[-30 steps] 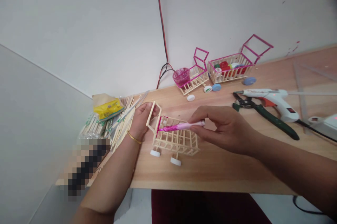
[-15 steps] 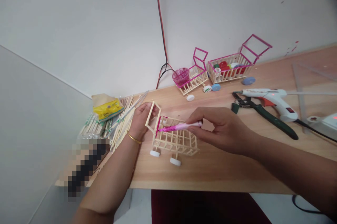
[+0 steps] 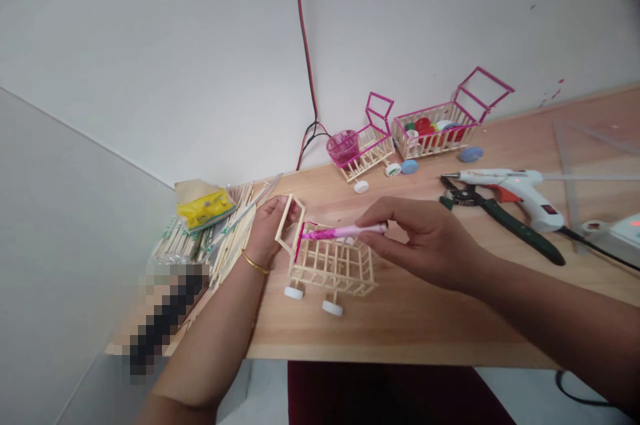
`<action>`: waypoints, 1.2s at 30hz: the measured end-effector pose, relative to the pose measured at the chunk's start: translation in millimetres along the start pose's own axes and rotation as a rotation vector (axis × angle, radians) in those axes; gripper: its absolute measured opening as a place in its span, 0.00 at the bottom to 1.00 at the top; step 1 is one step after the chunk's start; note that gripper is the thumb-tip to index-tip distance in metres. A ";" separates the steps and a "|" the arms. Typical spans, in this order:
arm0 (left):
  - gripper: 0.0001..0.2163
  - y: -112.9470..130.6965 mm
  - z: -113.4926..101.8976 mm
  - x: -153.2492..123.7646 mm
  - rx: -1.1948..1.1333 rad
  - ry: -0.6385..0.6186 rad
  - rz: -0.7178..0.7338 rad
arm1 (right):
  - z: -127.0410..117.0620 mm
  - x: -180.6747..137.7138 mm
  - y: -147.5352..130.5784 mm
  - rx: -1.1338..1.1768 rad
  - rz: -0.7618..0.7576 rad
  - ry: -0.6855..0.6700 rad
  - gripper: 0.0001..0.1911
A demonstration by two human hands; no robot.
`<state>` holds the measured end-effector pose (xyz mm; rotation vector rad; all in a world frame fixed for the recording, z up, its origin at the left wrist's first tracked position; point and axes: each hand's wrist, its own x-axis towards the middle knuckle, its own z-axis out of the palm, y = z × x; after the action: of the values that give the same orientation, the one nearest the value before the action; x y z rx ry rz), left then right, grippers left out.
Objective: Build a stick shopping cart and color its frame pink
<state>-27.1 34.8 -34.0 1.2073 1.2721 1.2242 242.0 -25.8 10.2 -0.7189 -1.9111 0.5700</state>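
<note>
A miniature shopping cart (image 3: 334,272) of pale wooden sticks stands on white round wheels at the middle of the table. My left hand (image 3: 270,217) is closed at the far side of its upright handle frame, gripping it, with the fingertips partly hidden. Between the thumb and fingers of my right hand (image 3: 417,235) is a slim white pen (image 3: 345,232), its front part smeared with pink. The pen's tip touches the cart's top crossbar below the handle. That crossbar is pink, and a short stretch of the far top rim beside it is pink too.
Two pink-rimmed stick carts (image 3: 367,157) (image 3: 435,138) stand by the wall, holding a pink-stained cup (image 3: 344,147) and coloured caps. Green-handled pliers (image 3: 515,224) and a glue gun (image 3: 520,188) lie right. Bundled sticks (image 3: 175,238) and a yellow packet (image 3: 205,207) lie left.
The pen's tip has shifted slightly up along the crossbar, toward its far end, and my right hand has moved a little with it. My left hand and the cart are nearly still.
</note>
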 end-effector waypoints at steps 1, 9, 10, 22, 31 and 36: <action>0.13 0.0 0.1 -0.3 -0.007 -0.003 0.006 | 0.3 0.7 1.2 -0.029 0.002 0.023 0.02; 0.13 0.9 1.3 -1.7 -0.061 -0.018 0.004 | 5.2 0.9 3.7 -0.083 -0.026 0.046 0.02; 0.12 1.3 1.8 -2.2 -0.064 -0.014 0.003 | 5.5 0.5 3.3 -0.076 -0.028 0.038 0.02; 0.11 3.3 3.0 -2.3 -0.064 0.031 -0.055 | 5.4 -3.1 -4.3 0.091 -0.091 -0.095 0.04; 0.10 2.6 3.1 -2.0 -0.064 0.031 -0.049 | 3.7 -0.1 -2.4 0.037 -0.033 -0.030 0.03; 0.11 2.4 2.3 -2.0 -0.043 0.019 -0.046 | 2.3 -1.5 -4.0 0.083 -0.034 -0.091 0.02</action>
<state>-24.6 32.9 -31.7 1.1319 1.2747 1.2258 239.5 -29.9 10.9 -0.6160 -1.9677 0.6667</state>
